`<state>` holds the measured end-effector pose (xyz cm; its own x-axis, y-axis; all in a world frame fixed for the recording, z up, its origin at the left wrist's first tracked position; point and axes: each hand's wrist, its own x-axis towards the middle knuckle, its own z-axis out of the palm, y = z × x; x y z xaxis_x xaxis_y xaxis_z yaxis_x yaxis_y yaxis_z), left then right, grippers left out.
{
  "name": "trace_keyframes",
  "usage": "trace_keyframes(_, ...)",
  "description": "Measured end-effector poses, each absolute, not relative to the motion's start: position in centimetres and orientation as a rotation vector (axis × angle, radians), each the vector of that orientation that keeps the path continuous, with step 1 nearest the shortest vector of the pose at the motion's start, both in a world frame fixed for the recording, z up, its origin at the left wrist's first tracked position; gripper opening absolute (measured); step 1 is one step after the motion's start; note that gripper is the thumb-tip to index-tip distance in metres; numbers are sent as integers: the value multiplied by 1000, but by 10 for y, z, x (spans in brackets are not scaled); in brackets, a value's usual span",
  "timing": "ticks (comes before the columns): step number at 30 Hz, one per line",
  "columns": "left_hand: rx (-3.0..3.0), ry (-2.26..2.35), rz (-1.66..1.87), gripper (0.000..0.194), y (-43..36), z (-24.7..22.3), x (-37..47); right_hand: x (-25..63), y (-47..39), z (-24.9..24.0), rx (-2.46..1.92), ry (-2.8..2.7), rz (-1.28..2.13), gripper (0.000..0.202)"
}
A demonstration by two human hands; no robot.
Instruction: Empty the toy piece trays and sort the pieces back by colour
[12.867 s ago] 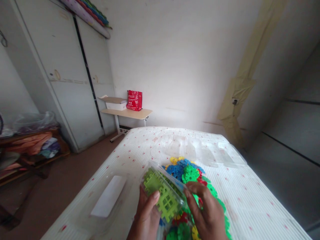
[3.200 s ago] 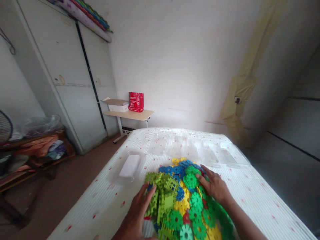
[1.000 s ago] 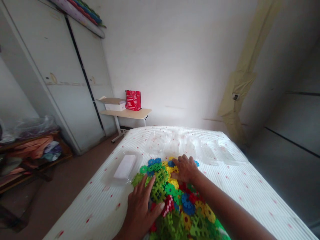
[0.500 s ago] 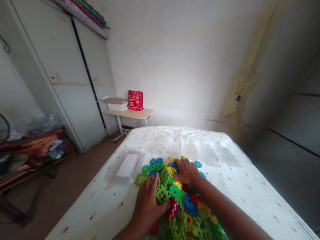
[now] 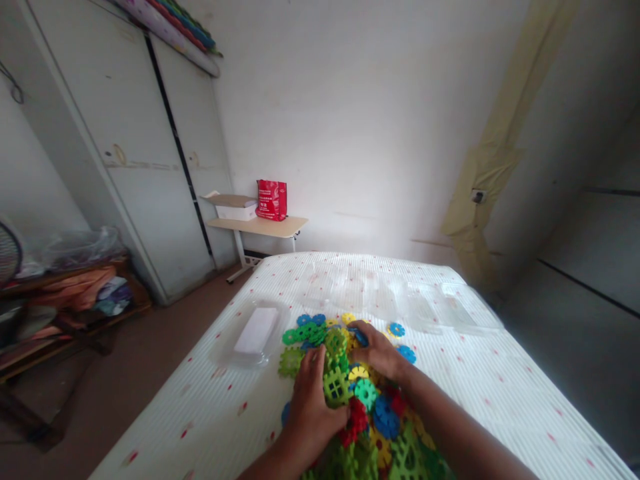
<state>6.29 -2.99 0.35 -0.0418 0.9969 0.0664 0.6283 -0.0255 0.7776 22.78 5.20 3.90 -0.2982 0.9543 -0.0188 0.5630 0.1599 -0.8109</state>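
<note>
A heap of plastic interlocking toy pieces lies on the bed between my hands. My left hand (image 5: 316, 403) cups the heap's left side, thumb spread from the fingers, touching a green square lattice piece (image 5: 336, 387). My right hand (image 5: 380, 353) reaches over the far side, its fingers curled round a blue snowflake disc (image 5: 360, 337). Near my left thumb is a red piece (image 5: 355, 421). Several blue discs (image 5: 386, 417), yellow discs (image 5: 380, 448) and green discs (image 5: 365, 393) are mixed in. Part of the heap is hidden under my right forearm.
A clear plastic tray (image 5: 281, 327) with a white block (image 5: 257, 330) in it lies left of the heap. Farther back, clear compartment trays (image 5: 370, 291) rest on the striped bedsheet (image 5: 200, 413). Beyond the bed, a small table (image 5: 270, 228) holds a red bag (image 5: 273, 200).
My left hand has shifted right, and the lattice piece and red piece moved right with it. A green square piece at the left edge now lies more in view. My right hand has moved slightly.
</note>
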Motion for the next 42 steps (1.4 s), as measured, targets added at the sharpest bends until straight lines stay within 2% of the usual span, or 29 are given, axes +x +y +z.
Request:
trace_keyframes(5, 1590, 1653, 990, 94, -34, 5, 68, 233, 46, 36, -1277, -1600, 1382, 47)
trace_keyframes(11, 1441, 1583, 1000, 97, -30, 11, 73, 229, 41, 34, -1342, -1405, 1505, 48)
trace_keyframes(16, 1263, 1434, 1121, 94, -31, 17, 66, 211, 32, 48, -1155, -1302, 1645, 52)
trace_keyframes(19, 1080, 1305, 1196, 95, -39, 23, 61, 197, 24, 64, -1095, -1445, 1595, 45)
trace_keyframes(22, 968, 1170, 1232, 91, -49, 27, 57, 189, 15, 81, -1132, -1671, 1389, 41)
trace_keyframes(26, 1066, 1236, 1182, 73, -56, 30, 51, 187, 1, 99, -1197, -1957, 1016, 47)
trace_keyframes(30, 1181, 1298, 1113, 62, -55, 33, 44, 185, -13, 110, -1145, -2132, 820, 52)
trace_keyframes(35, 1249, 1207, 1108, 60, -53, 35, 35, 178, -27, 119, -1111, -2163, 824, 55)
trace_keyframes(39, 1402, 1296, 1051, 57, -56, 29, 19, 175, -36, 126, -1061, -2187, 969, 66)
trace_keyframes(42, 1519, 1409, 996, 53, -60, 22, 1, 180, -36, 124, -1011, -2164, 994, 59)
